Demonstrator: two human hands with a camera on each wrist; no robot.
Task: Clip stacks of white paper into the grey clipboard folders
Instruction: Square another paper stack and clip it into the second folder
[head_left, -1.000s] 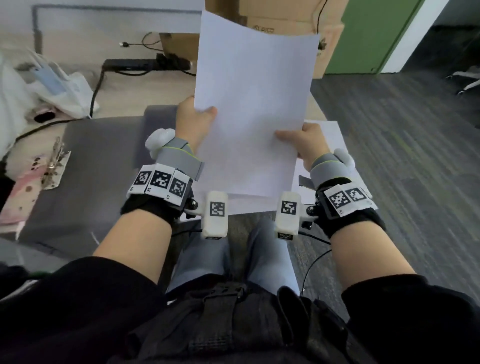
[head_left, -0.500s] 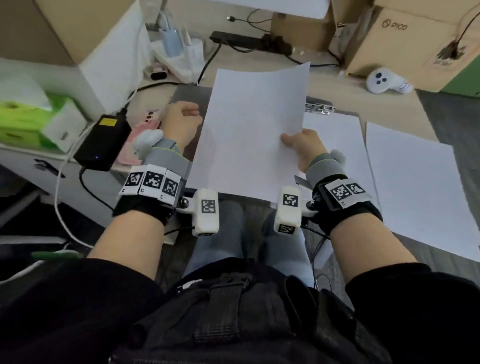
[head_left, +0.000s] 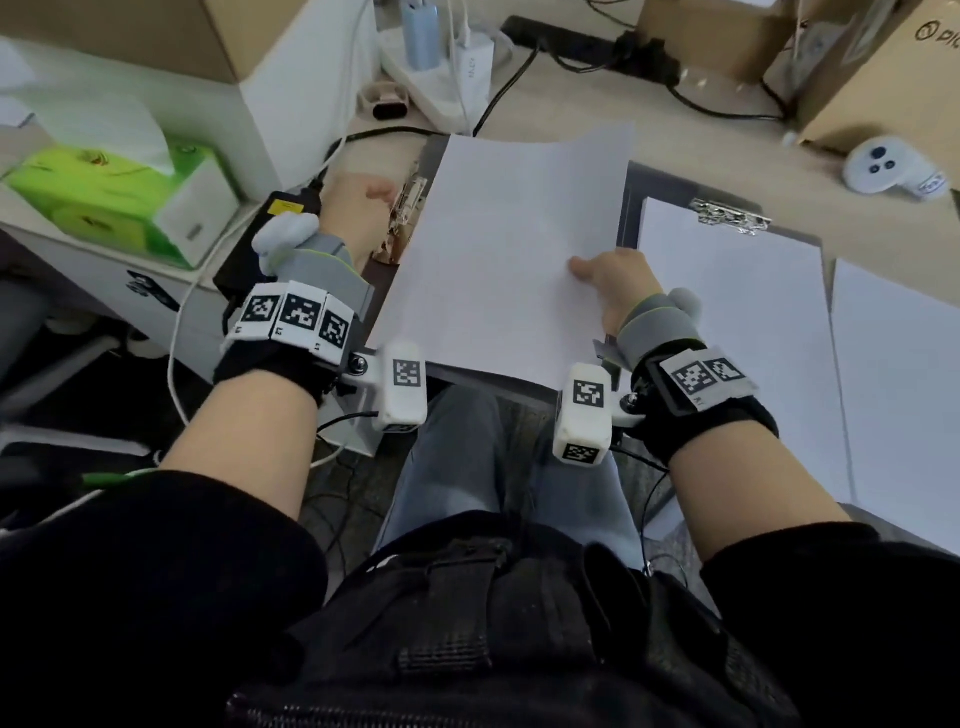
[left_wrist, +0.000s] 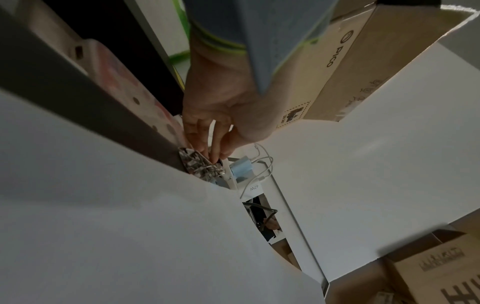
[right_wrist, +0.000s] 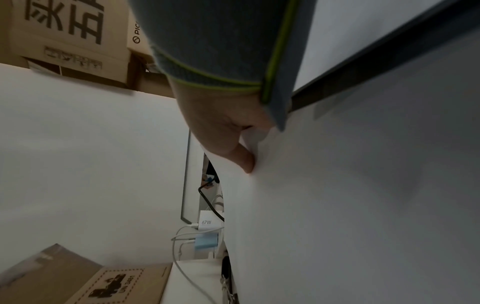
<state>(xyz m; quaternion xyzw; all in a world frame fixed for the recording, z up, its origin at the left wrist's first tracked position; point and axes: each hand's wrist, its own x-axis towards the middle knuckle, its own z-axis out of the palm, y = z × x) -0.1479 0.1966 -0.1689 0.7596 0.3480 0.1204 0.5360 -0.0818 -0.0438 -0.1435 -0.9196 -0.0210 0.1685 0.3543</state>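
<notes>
left folder: grey, on surface, under the held paper; left hand fingers pinch its metal clip. right hand pinches the paper's right edge, thumb on top. right folder: paper stack inside, clipped. loose sheets beside it.

White paper stack is hovering mid-frame over grey folder; 2nd folder's paper is lying clipped, center-right.
</notes>
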